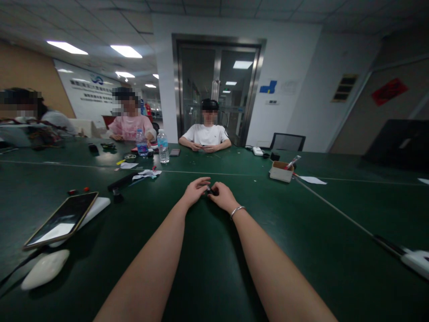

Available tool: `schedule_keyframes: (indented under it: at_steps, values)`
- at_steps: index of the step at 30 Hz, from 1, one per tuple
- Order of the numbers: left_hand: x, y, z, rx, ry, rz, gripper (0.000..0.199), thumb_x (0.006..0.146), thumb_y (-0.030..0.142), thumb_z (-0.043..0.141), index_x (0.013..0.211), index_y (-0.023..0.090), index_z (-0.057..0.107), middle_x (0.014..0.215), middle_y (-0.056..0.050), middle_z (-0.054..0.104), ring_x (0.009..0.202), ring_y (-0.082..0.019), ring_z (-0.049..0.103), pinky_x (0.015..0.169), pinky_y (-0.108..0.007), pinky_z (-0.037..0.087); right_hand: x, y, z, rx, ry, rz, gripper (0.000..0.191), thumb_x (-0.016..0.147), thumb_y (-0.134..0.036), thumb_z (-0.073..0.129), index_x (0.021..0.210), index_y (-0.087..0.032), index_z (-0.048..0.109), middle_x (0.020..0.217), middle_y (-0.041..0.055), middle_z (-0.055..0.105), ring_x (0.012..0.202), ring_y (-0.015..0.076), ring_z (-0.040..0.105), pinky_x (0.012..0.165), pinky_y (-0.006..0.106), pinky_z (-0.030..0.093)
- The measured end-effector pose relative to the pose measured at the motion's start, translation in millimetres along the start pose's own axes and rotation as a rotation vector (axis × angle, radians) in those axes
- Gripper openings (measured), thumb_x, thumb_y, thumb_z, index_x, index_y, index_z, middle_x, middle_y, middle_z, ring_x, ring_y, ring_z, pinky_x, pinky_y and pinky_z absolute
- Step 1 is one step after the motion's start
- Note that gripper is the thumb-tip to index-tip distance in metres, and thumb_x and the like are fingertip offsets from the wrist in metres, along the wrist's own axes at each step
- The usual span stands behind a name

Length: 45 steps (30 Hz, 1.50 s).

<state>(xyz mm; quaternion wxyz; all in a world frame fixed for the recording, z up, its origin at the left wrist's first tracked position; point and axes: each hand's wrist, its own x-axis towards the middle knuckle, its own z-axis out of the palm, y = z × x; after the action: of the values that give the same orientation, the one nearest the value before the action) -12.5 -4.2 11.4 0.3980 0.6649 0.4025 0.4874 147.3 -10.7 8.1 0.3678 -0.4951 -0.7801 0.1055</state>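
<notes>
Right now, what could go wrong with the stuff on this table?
The small dark item at the fingertips of the left hand and right hand might slip and be hard to find on the dark green table. The phone rests partly on a white object, so a bump could slide it. The upright bottles might topple if knocked.
</notes>
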Motion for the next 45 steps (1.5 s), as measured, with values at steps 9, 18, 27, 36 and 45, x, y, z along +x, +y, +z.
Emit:
schedule_keyframes:
  at_steps: [9,18,27,36,45]
  values:
    - [4.8,-9.9,-2.7,0.336,0.097,0.002,0.034,0.076,0.046,0.057,0.087,0.018,0.071,0.079,-0.004,0.069,0.070,-0.016,0.060,0.062,-0.025,0.043,0.1,-1.3,-0.9,0.000,0.004,-0.019,0.018,0.065,-0.020,0.070,0.072,-0.018,0.054,0.074,-0.0017,0.050,0.067,0.0118,0.045,0.062,0.024,0.035]
    - [3.1,-4.6,-2.7,0.525,0.134,-0.073,0.048,0.077,0.061,0.047,0.068,0.018,0.066,0.060,-0.002,0.061,0.057,-0.015,0.051,0.053,-0.025,0.032,0.7,-3.0,-2.3,-0.009,-0.016,-0.031,0.016,0.066,-0.019,0.069,0.073,-0.018,0.055,0.077,-0.0004,0.053,0.069,0.0129,0.047,0.064,0.026,0.037]
    - [2.9,-1.9,-4.4,0.478,0.147,-0.131,0.049,0.079,0.059,0.044,0.074,0.018,0.069,0.065,-0.004,0.064,0.058,-0.015,0.053,0.054,-0.027,0.034,0.8,8.1,-4.7,0.074,-0.045,0.065,0.016,0.067,-0.024,0.071,0.079,-0.019,0.063,0.078,0.0009,0.062,0.073,0.0149,0.054,0.068,0.028,0.042]
    - [3.0,-4.1,-3.7,0.457,0.148,-0.158,0.049,0.079,0.059,0.045,0.079,0.018,0.070,0.069,-0.004,0.066,0.063,-0.016,0.056,0.058,-0.026,0.036,-4.6,8.5,-12.4,-0.119,0.001,0.248,0.031,0.088,-0.032,0.056,0.114,-0.015,0.057,0.114,0.0080,0.058,0.097,0.0199,0.059,0.082,0.039,0.050]
    - [1.1,-0.3,-5.5,0.434,0.110,-0.193,0.048,0.080,0.059,0.045,0.083,0.017,0.069,0.076,-0.005,0.067,0.065,-0.016,0.057,0.059,-0.026,0.038,-29.3,49.2,-83.0,-0.202,0.189,0.464,0.031,0.084,-0.034,0.059,0.110,-0.018,0.060,0.113,0.0106,0.057,0.100,0.0243,0.058,0.083,0.042,0.049]
